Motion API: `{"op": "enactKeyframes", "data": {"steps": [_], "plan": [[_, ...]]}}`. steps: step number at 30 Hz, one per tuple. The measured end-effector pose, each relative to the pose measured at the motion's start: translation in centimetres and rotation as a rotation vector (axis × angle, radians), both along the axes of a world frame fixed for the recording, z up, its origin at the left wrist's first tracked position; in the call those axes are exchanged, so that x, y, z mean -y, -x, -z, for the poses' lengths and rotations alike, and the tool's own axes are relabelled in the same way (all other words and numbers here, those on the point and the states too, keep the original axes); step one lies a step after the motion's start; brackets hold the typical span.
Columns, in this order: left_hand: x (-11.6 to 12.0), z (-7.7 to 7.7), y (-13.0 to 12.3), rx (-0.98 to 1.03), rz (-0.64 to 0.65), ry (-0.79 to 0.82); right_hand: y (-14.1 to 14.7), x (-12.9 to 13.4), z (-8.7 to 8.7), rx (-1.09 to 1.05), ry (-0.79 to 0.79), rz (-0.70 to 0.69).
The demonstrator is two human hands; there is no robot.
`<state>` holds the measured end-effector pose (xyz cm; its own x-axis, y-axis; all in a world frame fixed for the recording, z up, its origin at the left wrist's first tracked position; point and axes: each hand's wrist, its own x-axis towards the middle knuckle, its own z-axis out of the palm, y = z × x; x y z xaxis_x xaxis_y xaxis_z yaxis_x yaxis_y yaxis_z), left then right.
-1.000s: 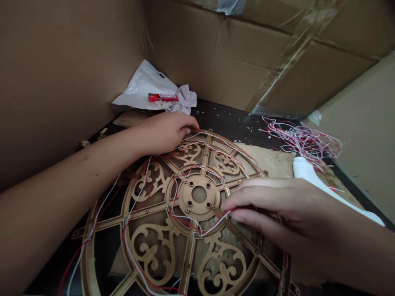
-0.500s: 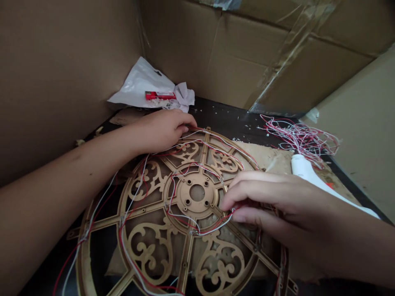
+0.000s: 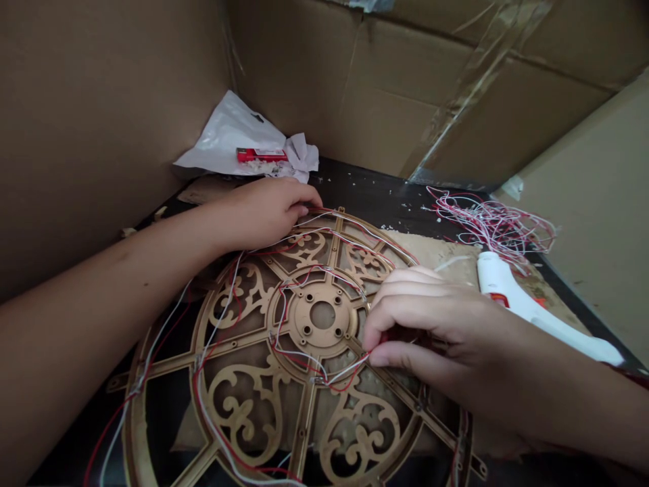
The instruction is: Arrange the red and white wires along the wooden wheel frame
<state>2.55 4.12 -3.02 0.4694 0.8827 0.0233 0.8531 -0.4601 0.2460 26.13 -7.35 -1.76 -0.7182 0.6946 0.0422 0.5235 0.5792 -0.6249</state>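
Fingers of the right hand pinched red and white wires near the centre of the round gold frame, whose right side that hand partly hid. The frame lay over a cardboard sheet, its near edge cut off by the bottom of the view. At its far left rim was the left hand; whether its curled fingers gripped a wire or merely rested there, I could not tell. The right arm partly covered a white tool, and beyond that sprawled a tangle of loose wire. Farther back, a white plastic bag slumped before the cardboard wall; whether the red object and pale crumbs lay on it or inside was unclear.
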Motion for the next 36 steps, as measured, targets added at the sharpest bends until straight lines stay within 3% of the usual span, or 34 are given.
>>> {"op": "enactKeyframes", "data": {"steps": [21,36], "plan": [[0.08,-0.04,-0.11,-0.003,-0.005,0.008,-0.05,-0.10,0.19,-0.009,-0.064,-0.023],[0.01,0.03,0.03,0.009,0.006,0.001,-0.03,0.32,0.18,-0.013,0.022,-0.056]]}}
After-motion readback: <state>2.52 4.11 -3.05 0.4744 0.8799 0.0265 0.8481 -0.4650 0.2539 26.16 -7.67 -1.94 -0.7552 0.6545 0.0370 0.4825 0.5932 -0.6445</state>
